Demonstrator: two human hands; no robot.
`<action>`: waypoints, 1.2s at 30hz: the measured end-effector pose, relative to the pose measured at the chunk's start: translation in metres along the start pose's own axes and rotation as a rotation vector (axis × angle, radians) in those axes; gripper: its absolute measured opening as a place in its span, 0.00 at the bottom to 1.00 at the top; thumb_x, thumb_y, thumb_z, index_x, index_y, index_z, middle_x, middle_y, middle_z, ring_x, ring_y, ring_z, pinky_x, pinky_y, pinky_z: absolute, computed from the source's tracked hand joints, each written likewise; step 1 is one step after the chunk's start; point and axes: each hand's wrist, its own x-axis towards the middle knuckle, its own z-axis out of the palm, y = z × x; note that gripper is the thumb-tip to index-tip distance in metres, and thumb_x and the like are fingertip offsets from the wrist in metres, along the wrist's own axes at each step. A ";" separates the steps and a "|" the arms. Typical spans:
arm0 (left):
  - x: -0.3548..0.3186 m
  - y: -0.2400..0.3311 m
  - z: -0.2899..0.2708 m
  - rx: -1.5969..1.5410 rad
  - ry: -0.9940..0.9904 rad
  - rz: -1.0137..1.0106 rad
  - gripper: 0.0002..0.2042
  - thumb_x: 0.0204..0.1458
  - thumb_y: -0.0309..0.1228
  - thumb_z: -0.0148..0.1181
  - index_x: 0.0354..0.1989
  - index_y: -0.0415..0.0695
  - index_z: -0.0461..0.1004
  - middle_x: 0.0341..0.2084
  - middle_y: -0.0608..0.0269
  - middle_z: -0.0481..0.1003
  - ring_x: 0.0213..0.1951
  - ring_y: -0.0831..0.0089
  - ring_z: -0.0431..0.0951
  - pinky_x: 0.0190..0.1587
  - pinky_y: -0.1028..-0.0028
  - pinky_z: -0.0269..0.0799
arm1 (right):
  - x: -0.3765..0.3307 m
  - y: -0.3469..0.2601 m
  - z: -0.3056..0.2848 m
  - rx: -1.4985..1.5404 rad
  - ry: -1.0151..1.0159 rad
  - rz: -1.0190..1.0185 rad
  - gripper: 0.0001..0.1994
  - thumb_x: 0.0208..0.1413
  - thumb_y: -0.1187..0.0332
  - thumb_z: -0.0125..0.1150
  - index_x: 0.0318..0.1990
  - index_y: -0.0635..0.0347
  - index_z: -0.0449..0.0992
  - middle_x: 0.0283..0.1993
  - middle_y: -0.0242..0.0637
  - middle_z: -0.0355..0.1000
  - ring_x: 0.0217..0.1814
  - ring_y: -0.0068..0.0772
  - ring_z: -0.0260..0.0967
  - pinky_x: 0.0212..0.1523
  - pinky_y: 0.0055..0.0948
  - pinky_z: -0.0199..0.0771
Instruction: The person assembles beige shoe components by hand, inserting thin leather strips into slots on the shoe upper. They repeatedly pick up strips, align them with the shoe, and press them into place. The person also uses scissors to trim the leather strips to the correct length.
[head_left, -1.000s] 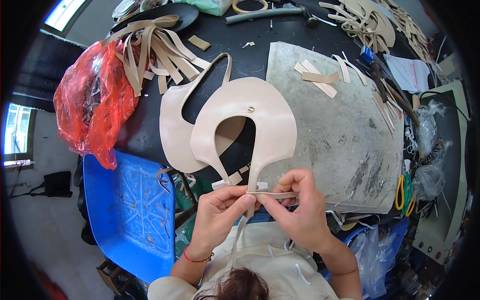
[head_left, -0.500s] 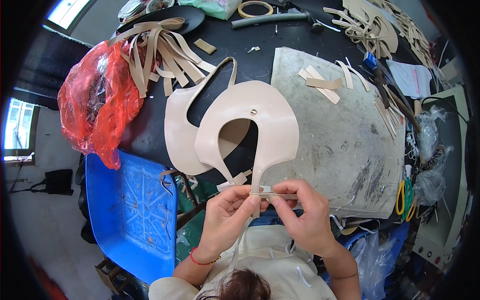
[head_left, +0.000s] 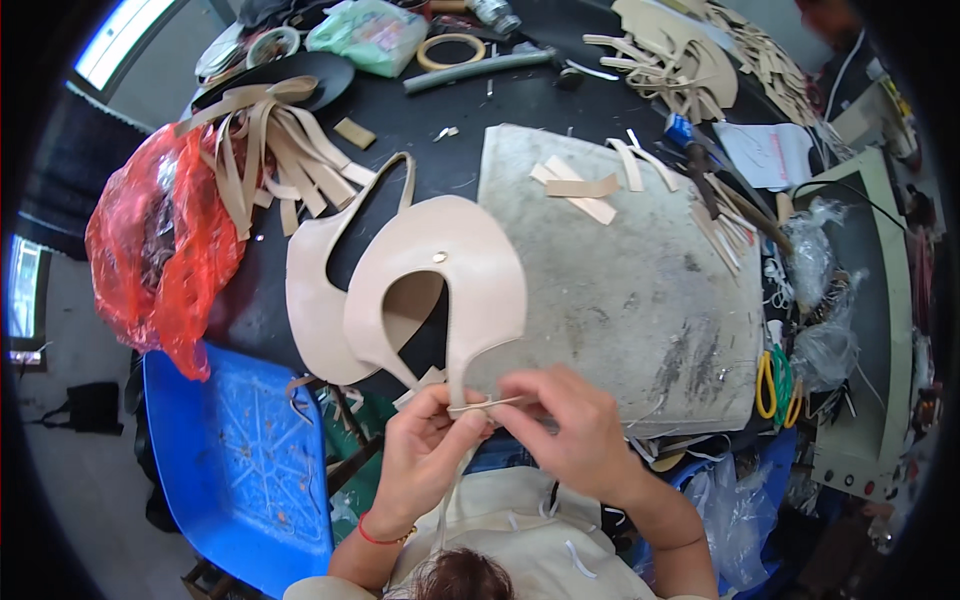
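Strip: thin beige strip (head_left: 487, 405) was pinched between both hands, just below the cream leather piece (head_left: 440, 285) at the bench (head_left: 520, 100) edge
Left hand (head_left: 425, 455): fingers closed on the strip's left end
Right hand (head_left: 565, 430): pinching the right end
Change: hands had drawn closer together since a second earlier, strip now tauter
Hidden: the strip's join to the leather, covered by fingers

hands: left hand (head_left: 425, 455) and right hand (head_left: 570, 430) pinch a thin strip (head_left: 487, 405)
leather: beige piece (head_left: 450, 280) touching strip, over slab (head_left: 640, 290)
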 end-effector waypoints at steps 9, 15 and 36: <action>-0.002 0.006 0.009 0.045 0.095 0.078 0.07 0.56 0.23 0.54 0.41 0.35 0.68 0.31 0.62 0.73 0.34 0.79 0.74 0.40 0.79 0.72 | 0.128 0.083 -0.081 -0.459 0.528 -0.032 0.09 0.54 0.70 0.58 0.40 0.65 0.75 0.34 0.45 0.74 0.35 0.45 0.72 0.38 0.36 0.70; -0.003 0.006 0.006 0.061 0.149 0.081 0.07 0.55 0.25 0.55 0.40 0.37 0.69 0.29 0.63 0.74 0.32 0.78 0.75 0.37 0.79 0.71 | 0.109 0.058 -0.070 -0.262 0.458 -0.082 0.06 0.53 0.74 0.57 0.38 0.63 0.75 0.33 0.42 0.74 0.32 0.38 0.74 0.32 0.28 0.71; 0.005 -0.017 0.056 0.084 0.002 -0.069 0.11 0.56 0.25 0.55 0.44 0.31 0.68 0.33 0.58 0.74 0.35 0.77 0.76 0.39 0.80 0.74 | -0.026 0.044 -0.075 0.337 -0.046 0.415 0.07 0.53 0.74 0.61 0.38 0.66 0.76 0.36 0.37 0.75 0.37 0.20 0.73 0.37 0.21 0.72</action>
